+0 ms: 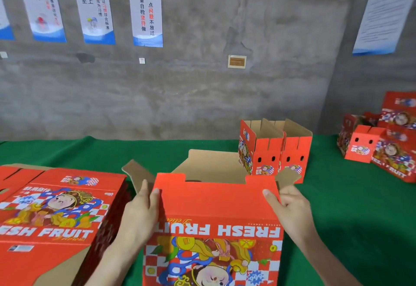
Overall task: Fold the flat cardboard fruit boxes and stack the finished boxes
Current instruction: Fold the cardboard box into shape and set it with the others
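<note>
left of the left grip (140,213), just beside its wrist, a stack of flat boxes (56,207) lies red printed side up on the green bench (90,153). the left grip holds the left edge of the half-folded box (216,200): its thumb is on the red front of the top flap, and its fingers reach up behind it against a brown side flap. the box stands upright between the two grips, open at the top. its print is upside down to the camera and its brown inside shows beyond the flap. the right grip (290,207) pinches the flap's right edge, thumb on the red face and fingers curled behind. beyond the right grip, further back on the bench, two folded boxes (265,148) stand side by side, touching, tops open. well to the right of the right grip, a pile of finished boxes (391,141) sits at the far right of the bench, near the grey wall (202,83).
</note>
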{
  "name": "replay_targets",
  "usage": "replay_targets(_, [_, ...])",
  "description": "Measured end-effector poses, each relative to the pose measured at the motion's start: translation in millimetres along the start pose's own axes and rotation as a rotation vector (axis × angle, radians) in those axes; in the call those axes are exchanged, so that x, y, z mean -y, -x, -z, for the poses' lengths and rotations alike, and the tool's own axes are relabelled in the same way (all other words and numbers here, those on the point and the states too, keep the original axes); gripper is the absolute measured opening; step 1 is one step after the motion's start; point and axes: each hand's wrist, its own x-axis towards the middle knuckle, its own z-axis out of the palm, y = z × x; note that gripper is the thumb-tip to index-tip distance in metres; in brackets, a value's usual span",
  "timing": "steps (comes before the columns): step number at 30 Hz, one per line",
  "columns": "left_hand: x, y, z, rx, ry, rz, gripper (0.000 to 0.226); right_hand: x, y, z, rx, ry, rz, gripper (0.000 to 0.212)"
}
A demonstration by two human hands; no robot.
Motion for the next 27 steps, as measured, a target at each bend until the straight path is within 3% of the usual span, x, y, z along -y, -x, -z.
replay_targets(2, [4.1, 9.2, -5.6, -0.024, 0.035, 0.03, 0.056, -5.9, 3.8, -1.3, 0.007, 0.05, -0.014, 0.055])
replay_targets(4, [6.2, 16.2, -7.4, -0.037, 0.063, 0.044, 0.061, -6.3, 9.7, -1.2, 0.061, 0.066, -0.082, 0.018])
replay_targets(7, [7.3, 19.7, -8.2, -0.043, 0.094, -0.026, 0.065, -5.2, 15.1, -1.3, 0.106, 0.093, -0.098, 0.078])
replay_targets(10, [8.0, 18.1, -8.4, -0.059, 0.08, -0.128, 0.07, 5.8, 17.7, -3.2, 0.09, 0.031, 0.125, 0.102])
replay_targets(13, [10.2, 16.8, -7.3, -0.094, 0.041, -0.276, 0.074, 10.6, 17.2, -6.3, 0.114, -0.044, 0.169, 0.12])
replay_targets(17, [11.6, 19.6, -4.9, -0.101, 0.176, -0.434, 0.051, 12.5, 14.6, -8.0, 0.156, -0.114, 0.148, 0.127])
replay_targets(20, [6.6, 16.6, -1.0, -0.027, 0.277, -0.362, 0.025, 6.5, 12.8, -8.8, 0.195, -0.133, 0.059, 0.125])
replay_targets(22, [3.3, 6.9, -0.4, 0.045, 0.17, -0.324, 0.012, 2.9, 11.9, -9.1, 0.213, -0.124, 0.034, 0.12])
replay_targets(27, [-16.6, -31.8, -3.9, 0.272, -0.222, -0.332, 0.034, 1.3, 8.6, -10.4, 0.294, -0.106, -0.006, 0.102])
